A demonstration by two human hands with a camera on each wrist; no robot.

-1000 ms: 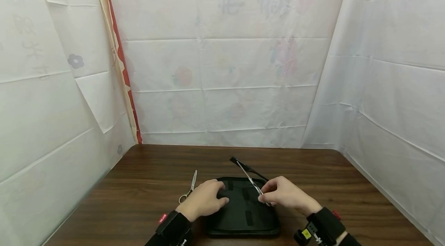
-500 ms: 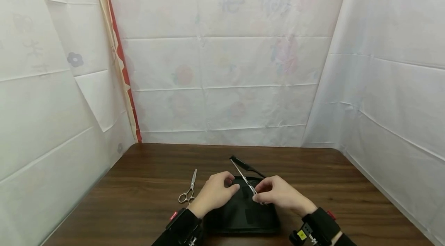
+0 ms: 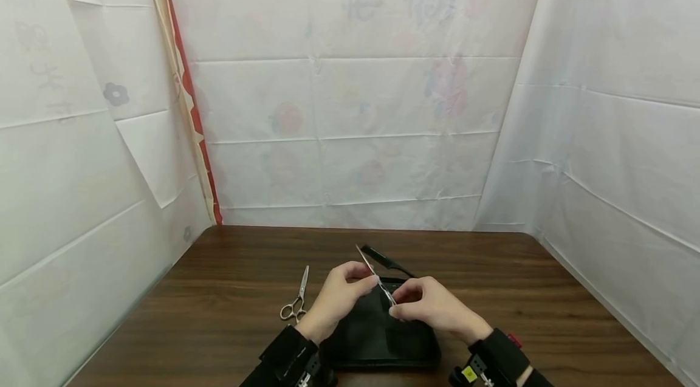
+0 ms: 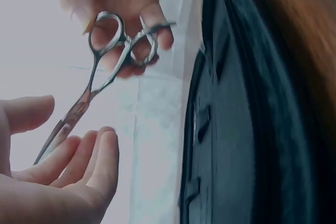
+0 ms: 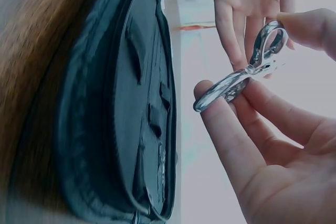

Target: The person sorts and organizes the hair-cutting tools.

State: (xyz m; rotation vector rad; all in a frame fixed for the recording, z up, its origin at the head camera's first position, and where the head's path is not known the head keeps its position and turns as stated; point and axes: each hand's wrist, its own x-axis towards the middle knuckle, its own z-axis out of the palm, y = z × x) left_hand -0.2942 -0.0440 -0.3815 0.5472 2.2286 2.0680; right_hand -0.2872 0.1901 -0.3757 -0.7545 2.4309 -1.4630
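The right hand [image 3: 432, 309] pinches the finger rings of one pair of scissors [image 3: 376, 275], held above the black case [image 3: 383, 341]. The left hand [image 3: 336, 299], which pressed flat on the case a second ago, has lifted, fingers loosely apart beside the blades, likely to steady them. Counted: two scissors, the spare scissors [image 3: 296, 298] at nine o'clock; one comb [image 3: 388, 259] at twelve; one case.

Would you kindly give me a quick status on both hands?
Right hand pinches scissors by the handles. Left hand open at the blades. Black case beneath.
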